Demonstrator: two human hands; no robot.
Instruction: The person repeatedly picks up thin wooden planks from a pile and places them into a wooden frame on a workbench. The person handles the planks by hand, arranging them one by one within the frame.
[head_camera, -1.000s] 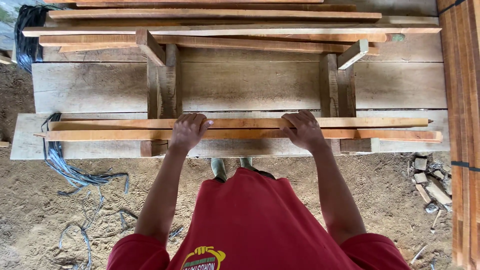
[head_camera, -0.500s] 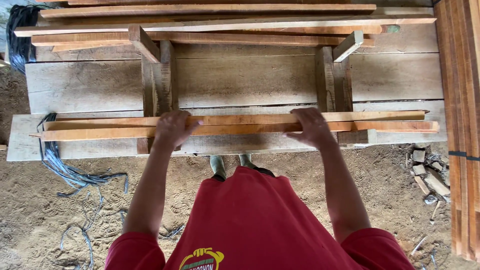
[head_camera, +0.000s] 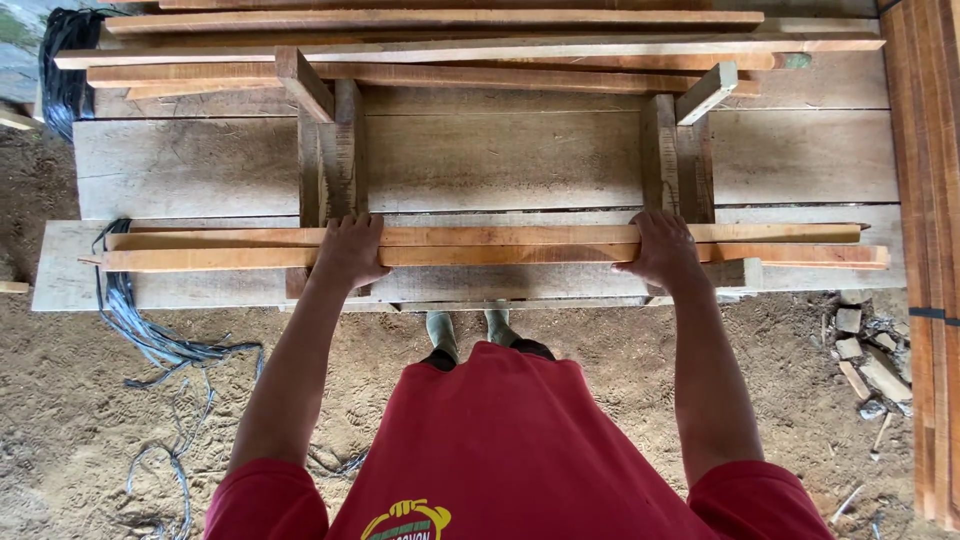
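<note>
Head view, looking down. At far left a black bundle of strapping (head_camera: 65, 70) is seen beside the upper boards, and a tangle of dark cord (head_camera: 140, 330) lies on the sandy ground (head_camera: 90, 430) below the desk edge.

Two long reddish wooden slats (head_camera: 500, 245) are laid side by side, lengthwise left to right, across the near part of the plank desk (head_camera: 500, 160). They run past both hands and overhang the upright supports.

The left hand (head_camera: 348, 252) is placed palm down on the slats left of centre, fingers curled over the far edge; its grip is closed on the slats. Just behind it stands the left pair of upright blocks (head_camera: 330, 150).

The right hand (head_camera: 662, 250) is pressed on the same slats right of centre, fingers wrapped over them; its grip is likewise clamped on the slats. The right pair of upright blocks (head_camera: 672, 150) stands just beyond it.

More long slats (head_camera: 450, 45) are stacked at the far side of the desk. Wood offcuts (head_camera: 865, 360) lie on the ground at lower right, and stacked boards (head_camera: 930, 250) with dark bands run along the right edge.

A yellow and green emblem is partly seen on the red shirt (head_camera: 510, 450); no packages or signs can be told.
</note>
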